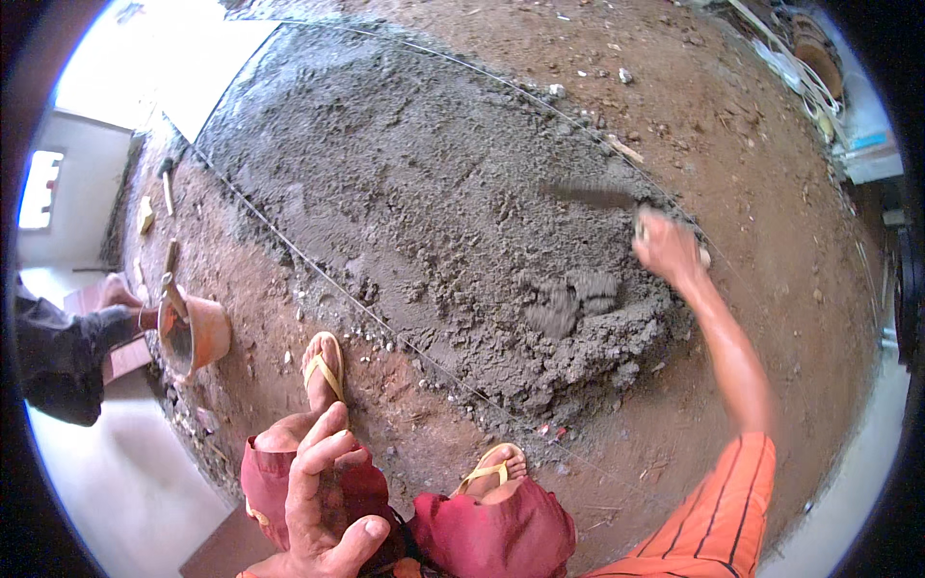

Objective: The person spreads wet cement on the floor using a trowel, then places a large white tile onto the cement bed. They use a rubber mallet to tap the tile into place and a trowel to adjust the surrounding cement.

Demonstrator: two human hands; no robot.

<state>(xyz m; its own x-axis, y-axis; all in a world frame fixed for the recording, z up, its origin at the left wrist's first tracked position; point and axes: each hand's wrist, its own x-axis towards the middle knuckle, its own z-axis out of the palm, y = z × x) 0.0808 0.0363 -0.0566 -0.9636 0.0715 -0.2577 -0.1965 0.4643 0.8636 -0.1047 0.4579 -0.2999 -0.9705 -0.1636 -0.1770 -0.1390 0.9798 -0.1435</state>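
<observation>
My right hand (667, 246) is closed on the handle of a trowel, its blurred blade (585, 191) stretching leftward over a patch of wet grey mortar (414, 183). Just below the blade, loose lumps of mortar (568, 301) are smeared by motion. My left hand (323, 501) is raised over my left knee, its fingers loosely bent and thumb apart, with nothing visible in it. Thin strings (318, 270) run along both long sides of the mortar patch, beside my sandalled feet (321, 371).
An orange bucket (202, 337) with a tool standing in it is at left, near another person's dark-clothed leg and hand (77, 337). A hammer (167, 183) lies on the soil. A white slab (222, 67) borders the far left. Cables (800, 77) lie at the upper right.
</observation>
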